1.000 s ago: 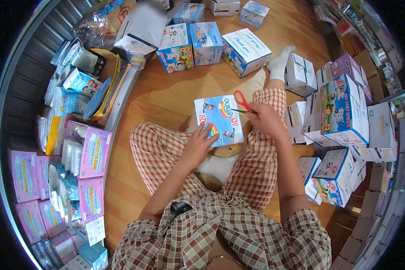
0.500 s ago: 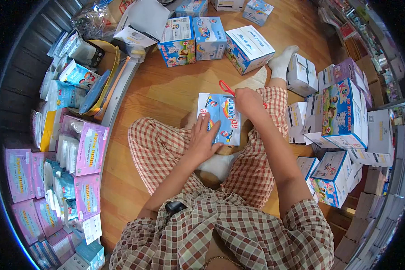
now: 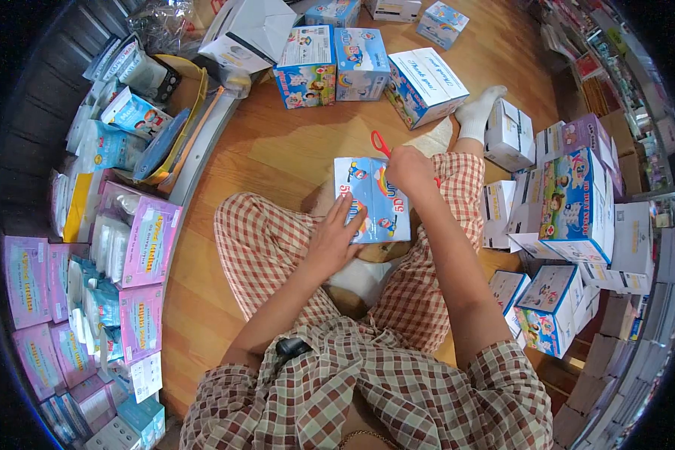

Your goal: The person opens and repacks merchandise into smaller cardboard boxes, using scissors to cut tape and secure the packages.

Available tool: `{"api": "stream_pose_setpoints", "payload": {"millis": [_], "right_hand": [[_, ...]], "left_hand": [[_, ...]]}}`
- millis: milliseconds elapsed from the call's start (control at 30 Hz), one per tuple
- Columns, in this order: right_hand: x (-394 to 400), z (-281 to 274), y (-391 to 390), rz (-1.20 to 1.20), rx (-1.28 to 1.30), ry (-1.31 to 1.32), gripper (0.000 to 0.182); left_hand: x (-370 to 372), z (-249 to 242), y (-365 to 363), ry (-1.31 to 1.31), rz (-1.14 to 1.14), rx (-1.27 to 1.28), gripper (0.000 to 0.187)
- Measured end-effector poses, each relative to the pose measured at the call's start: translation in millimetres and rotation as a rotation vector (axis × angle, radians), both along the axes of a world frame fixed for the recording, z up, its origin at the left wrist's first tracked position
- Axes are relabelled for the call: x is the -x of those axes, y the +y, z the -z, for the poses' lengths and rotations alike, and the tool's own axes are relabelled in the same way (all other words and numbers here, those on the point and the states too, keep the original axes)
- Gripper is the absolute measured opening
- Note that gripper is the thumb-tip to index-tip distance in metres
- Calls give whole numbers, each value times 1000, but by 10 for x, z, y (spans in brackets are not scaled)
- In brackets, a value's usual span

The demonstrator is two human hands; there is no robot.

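Note:
In the head view, a small blue and white printed carton [image 3: 377,199] with cartoon figures and "5D" lettering sits between my crossed legs. My left hand [image 3: 336,234] lies flat on its lower left part, fingers stretched over the top. Closed at the carton's upper right edge, my right hand [image 3: 412,174] grips red-handled scissors [image 3: 380,142]. One red loop sticks out to the upper left, and a bit of red shows on the hand's other side. The blades are hidden by the hand.
Printed cartons [image 3: 305,67] and a white-topped box [image 3: 427,82] stand ahead on the wooden floor [image 3: 255,157]. More boxes [image 3: 570,199] are stacked on the right. Pink packs [image 3: 151,240] and a yellow-edged bin [image 3: 195,112] line the left shelf.
My right hand with the scissors has shifted slightly left over the carton's top edge. My left hand stays on the carton, its fingers a little closer together. The camera view has shifted slightly.

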State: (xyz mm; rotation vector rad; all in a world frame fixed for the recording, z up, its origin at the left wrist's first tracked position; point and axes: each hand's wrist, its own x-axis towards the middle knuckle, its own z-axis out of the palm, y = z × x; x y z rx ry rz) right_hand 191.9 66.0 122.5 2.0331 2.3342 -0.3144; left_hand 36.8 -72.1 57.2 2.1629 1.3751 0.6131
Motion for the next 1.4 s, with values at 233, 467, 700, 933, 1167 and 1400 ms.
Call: {"api": "stream_pose_setpoints", "payload": {"millis": [233,467,700,933,1167,1400], "right_hand": [[150,-64,-5,-23,24,-55,20],[177,42,-39,-45,-27,-86,17],[176,122,-243,-117,-35,-82,17],[11,154,-615,-75,-19,-99,17],[-134,81,-1054,-18,24,-72,16],[-335,110,-1429,35,70,-97,17]], "left_hand": [[-298,-48,-35,71,-141,-45,72],[-294,20,-36,30,-158,-73,76],[-264,35,-53,-48,-192,-51,78],[-263,133,-74,-123,-212,-103,81],[-274,136,-67,-154,-237,-110,82],[-278,130,-79,-101,-239,-112,80]]}}
